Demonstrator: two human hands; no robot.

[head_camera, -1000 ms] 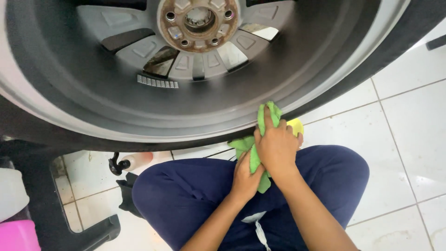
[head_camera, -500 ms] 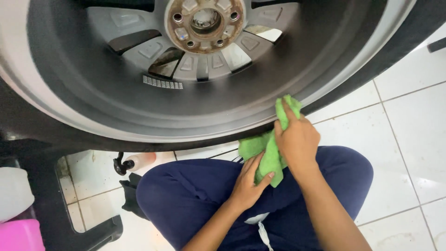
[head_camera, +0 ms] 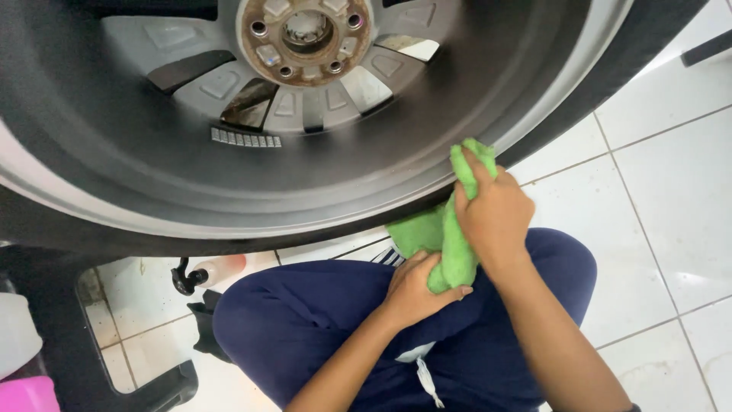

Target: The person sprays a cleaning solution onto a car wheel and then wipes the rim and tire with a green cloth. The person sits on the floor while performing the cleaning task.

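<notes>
A large car wheel with a dark grey inner barrel (head_camera: 320, 172) and a rusty hub (head_camera: 305, 38) lies tilted over my lap. I hold a green cloth (head_camera: 450, 236) in both hands. My right hand (head_camera: 496, 214) grips its upper part and presses it against the wheel's lower rim edge. Below that, my left hand (head_camera: 415, 290) clutches the cloth's lower end, just above my knee in dark blue trousers (head_camera: 305, 320).
The black tyre (head_camera: 625, 69) runs around the rim. White floor tiles (head_camera: 656, 191) lie to the right. A spray bottle with a black trigger (head_camera: 206, 271) lies on the floor under the wheel. A black stand (head_camera: 69, 343) and a pink container (head_camera: 27, 393) are at the lower left.
My right hand has slid the cloth up and to the right along the rim edge. My left hand has followed, still gripping the cloth's lower end.
</notes>
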